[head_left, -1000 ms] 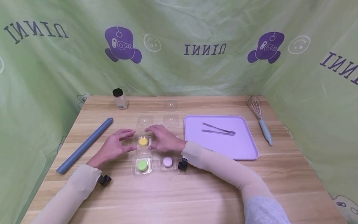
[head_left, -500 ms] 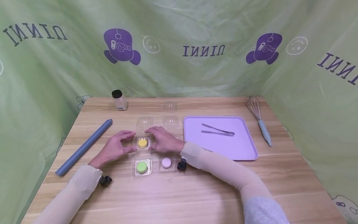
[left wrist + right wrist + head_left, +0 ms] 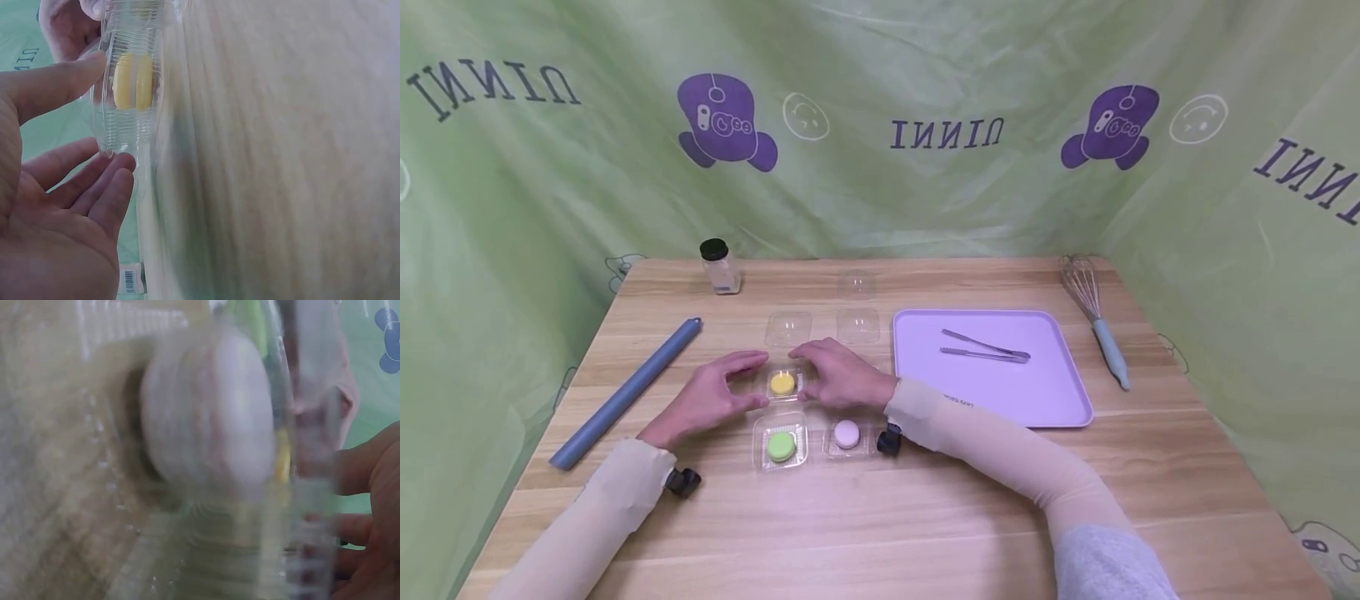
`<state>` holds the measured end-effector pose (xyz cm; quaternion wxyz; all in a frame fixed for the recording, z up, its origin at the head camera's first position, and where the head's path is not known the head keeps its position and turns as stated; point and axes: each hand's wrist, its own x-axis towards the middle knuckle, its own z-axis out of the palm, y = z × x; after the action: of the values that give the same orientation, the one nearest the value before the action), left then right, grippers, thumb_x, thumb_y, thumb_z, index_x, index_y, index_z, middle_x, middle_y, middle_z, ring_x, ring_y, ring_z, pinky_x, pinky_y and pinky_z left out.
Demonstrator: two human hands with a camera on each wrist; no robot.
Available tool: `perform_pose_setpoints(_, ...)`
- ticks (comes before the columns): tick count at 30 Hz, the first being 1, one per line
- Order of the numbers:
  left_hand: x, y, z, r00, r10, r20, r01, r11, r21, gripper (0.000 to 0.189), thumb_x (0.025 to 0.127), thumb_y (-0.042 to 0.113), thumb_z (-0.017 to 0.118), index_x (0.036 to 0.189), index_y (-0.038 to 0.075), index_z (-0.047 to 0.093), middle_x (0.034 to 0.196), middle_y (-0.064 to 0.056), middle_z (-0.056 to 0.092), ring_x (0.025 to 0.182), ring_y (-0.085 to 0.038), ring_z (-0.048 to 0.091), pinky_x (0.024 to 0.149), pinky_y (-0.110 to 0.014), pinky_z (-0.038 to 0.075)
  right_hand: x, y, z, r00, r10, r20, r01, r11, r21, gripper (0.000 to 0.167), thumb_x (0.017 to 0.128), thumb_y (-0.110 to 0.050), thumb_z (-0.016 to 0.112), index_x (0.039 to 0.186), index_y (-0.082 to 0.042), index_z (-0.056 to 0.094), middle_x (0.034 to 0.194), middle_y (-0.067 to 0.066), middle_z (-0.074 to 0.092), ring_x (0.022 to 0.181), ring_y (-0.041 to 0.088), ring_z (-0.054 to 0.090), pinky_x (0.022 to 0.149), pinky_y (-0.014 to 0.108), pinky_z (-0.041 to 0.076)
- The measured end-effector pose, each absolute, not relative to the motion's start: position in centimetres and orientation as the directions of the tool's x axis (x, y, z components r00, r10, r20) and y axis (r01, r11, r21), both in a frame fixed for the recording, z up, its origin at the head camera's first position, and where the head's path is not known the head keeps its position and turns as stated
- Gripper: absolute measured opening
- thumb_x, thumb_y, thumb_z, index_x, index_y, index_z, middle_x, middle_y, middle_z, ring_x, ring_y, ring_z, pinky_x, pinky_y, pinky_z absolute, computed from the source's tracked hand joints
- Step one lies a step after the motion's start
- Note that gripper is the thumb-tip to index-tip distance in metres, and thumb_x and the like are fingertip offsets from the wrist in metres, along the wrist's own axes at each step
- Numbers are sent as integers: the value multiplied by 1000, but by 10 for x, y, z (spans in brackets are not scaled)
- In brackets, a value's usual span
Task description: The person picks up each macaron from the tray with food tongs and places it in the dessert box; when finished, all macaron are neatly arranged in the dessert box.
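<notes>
Left hand (image 3: 709, 394), thumb and fingers parted, at nine o'clock of a clear, square plastic container (image 3: 122, 132) bearing a round yellow macaron (image 3: 782, 382); right hand (image 3: 841, 377), likewise parted, at three o'clock, presumably opposed for steadying.

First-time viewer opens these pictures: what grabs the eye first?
Probably the purple tray on the right half of the table, with metal tongs lying on it. Next, likely the bright yellow macaron in its clear box, left of the tray, between the left hand and the right hand. The green curtain with purple figures stands out across the background.
</notes>
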<state>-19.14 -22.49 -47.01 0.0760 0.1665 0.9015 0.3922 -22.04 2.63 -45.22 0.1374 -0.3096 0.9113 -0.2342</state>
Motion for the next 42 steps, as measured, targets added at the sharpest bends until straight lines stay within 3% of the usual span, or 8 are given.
perform_pose_setpoints(13,-192,-225,-472,-929,371,-13,250,651,717,73,79,23,86,144,8,56,154,-16,51,144,-41,45,122,-60,33,-223,28,-455,-725,-687,-51,-590,658,-468,72,86,-31,80,148,-11,49,149,5,57,139,22,51,123,34,40)
perform_pose_setpoints(20,-192,-226,-471,-926,376,-29,243,654,717,76,80,28,86,146,8,53,153,-16,53,142,-39,49,120,-58,37,-222,27,-453,-724,-688,-48,-599,663,-449,72,85,-33,81,146,-10,51,146,4,60,136,21,54,121,33,41)
perform_pose_setpoints(28,-193,-226,-468,-925,375,-63,219,660,719,86,82,45,82,152,11,46,155,-16,49,143,-40,47,120,-61,35,-221,26,-450,-736,-674,-63,-585,681,-440,73,84,-34,82,146,-10,51,148,5,58,138,21,53,122,34,41)
perform_pose_setpoints(42,-193,-224,-469,-926,372,-66,224,682,696,76,83,41,81,147,11,53,153,-13,53,144,-38,46,121,-60,36,-223,28,-453,-730,-682,-53,-588,665,-460,69,86,-32,80,145,-11,52,146,4,60,135,20,55,120,33,43)
